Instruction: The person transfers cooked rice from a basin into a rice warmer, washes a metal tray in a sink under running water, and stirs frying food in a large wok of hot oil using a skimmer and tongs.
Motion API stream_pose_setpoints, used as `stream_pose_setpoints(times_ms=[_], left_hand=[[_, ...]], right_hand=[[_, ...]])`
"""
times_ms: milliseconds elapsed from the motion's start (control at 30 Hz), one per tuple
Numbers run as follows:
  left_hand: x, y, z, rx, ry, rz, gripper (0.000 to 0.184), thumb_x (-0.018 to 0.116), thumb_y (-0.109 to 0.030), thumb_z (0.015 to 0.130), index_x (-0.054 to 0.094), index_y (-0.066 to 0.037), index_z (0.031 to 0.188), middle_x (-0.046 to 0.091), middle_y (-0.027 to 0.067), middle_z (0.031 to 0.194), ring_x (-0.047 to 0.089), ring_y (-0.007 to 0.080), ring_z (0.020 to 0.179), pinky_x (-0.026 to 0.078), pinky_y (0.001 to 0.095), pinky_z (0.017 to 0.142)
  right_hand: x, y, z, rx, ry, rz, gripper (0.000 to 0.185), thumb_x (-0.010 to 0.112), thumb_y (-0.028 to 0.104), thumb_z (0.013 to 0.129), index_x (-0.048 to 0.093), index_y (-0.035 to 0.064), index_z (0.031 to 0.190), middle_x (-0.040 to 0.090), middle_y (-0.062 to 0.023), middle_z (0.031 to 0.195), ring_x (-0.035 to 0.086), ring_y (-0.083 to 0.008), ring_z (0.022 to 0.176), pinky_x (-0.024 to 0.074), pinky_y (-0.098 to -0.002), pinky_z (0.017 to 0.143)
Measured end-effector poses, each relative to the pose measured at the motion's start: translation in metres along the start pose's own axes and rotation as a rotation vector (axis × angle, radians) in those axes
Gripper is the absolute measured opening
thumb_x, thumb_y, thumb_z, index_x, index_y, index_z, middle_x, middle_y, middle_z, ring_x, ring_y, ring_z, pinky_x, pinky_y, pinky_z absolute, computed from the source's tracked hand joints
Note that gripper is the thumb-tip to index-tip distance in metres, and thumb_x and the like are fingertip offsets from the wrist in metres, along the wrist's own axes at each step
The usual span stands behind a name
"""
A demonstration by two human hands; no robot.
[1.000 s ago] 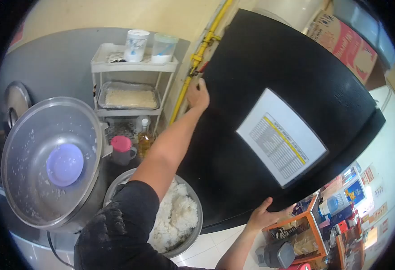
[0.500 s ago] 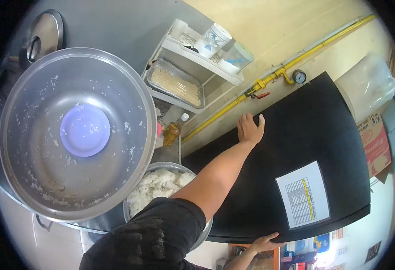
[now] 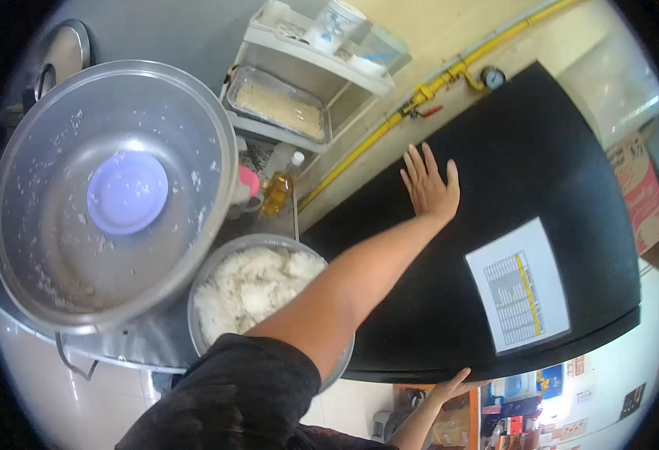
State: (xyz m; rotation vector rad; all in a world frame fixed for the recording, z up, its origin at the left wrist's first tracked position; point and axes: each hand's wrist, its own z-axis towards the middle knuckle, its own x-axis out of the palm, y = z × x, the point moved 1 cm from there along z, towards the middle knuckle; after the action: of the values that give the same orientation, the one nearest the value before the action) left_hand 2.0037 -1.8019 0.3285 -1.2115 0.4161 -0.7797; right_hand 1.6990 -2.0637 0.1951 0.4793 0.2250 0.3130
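With the fingers of my left hand [image 3: 432, 196] spread wide, I rest the palm on the black panel [image 3: 510, 165], near its upper edge. My right hand [image 3: 449, 388] is at its lower edge, thumb apart from the fingers; whether these grip it I cannot tell. Even pressure from both hands seems best, the fingertips well clear of the red handle [image 3: 431, 112] on the yellow pipe [image 3: 423, 95]. The panel lies to the right of the bowl [image 3: 258, 239] of rice [image 3: 258, 292]: dark, smooth, its outline bowed in my view, a printed white sheet [image 3: 519, 289] with a yellow stripe on its face. Farther out are the pot [image 3: 52, 202], a purple plate [image 3: 127, 193] inside, and the white shelf [image 3: 314, 55].
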Motion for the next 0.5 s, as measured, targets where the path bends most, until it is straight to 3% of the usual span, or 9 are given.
stream_pose_setpoints(times_ms=[100, 167, 267, 367, 500], left_hand=[[0.003, -0.005, 0.002, -0.05, 0.082, 0.041, 0.068, 0.031, -0.048, 0.094, 0.016, -0.006, 0.145, 0.011, 0.0206, 0.15, 0.01, 0.0347, 0.139, 0.009, 0.0485, 0.112], [0.01, -0.001, 0.004, -0.049, 0.1, 0.038, 0.068, 0.029, -0.049, 0.094, 0.015, -0.006, 0.145, 0.01, 0.0202, 0.15, 0.009, 0.034, 0.139, 0.008, 0.0483, 0.112], [0.02, 0.005, 0.011, -0.039, 0.128, 0.022, 0.068, 0.029, -0.05, 0.094, 0.016, -0.006, 0.145, 0.011, 0.0197, 0.15, 0.01, 0.0331, 0.139, 0.009, 0.0481, 0.112], [0.028, 0.009, 0.019, -0.032, 0.163, 0.003, 0.068, 0.029, -0.051, 0.094, 0.016, -0.007, 0.145, 0.013, 0.0192, 0.15, 0.011, 0.0321, 0.139, 0.01, 0.0478, 0.112], [0.04, 0.017, 0.031, -0.033, 0.214, -0.005, 0.066, 0.024, -0.051, 0.094, 0.015, -0.01, 0.146, 0.013, 0.0163, 0.151, 0.011, 0.0306, 0.14, 0.011, 0.048, 0.112]], right_hand=[[0.012, 0.021, 0.005, -0.091, 0.001, 0.228, 0.086, 0.053, 0.042, 0.088, 0.005, -0.0025, 0.143, 0.01, -0.0227, 0.148, 0.023, -0.0332, 0.133, 0.0199, -0.0474, 0.108], [0.013, 0.023, 0.0, -0.068, 0.073, 0.288, 0.085, 0.052, 0.039, 0.088, 0.002, -0.001, 0.144, 0.002, -0.0219, 0.15, 0.013, -0.034, 0.137, 0.0112, -0.0488, 0.111], [0.011, 0.01, -0.002, -0.154, 0.091, 0.099, 0.081, 0.049, 0.034, 0.09, 0.0, -0.0017, 0.144, -0.001, -0.0242, 0.15, 0.005, -0.036, 0.139, 0.0048, -0.0476, 0.111], [0.02, 0.016, -0.005, -0.323, -0.059, -0.21, 0.075, 0.049, 0.042, 0.088, 0.012, 0.008, 0.145, 0.014, -0.02, 0.149, 0.018, -0.0316, 0.137, 0.0182, -0.047, 0.111], [0.037, 0.024, -0.009, -0.294, -0.115, -0.328, 0.078, 0.045, 0.055, 0.086, 0.016, 0.0117, 0.145, 0.015, -0.0165, 0.15, 0.017, -0.0317, 0.138, 0.0158, -0.0466, 0.112]])
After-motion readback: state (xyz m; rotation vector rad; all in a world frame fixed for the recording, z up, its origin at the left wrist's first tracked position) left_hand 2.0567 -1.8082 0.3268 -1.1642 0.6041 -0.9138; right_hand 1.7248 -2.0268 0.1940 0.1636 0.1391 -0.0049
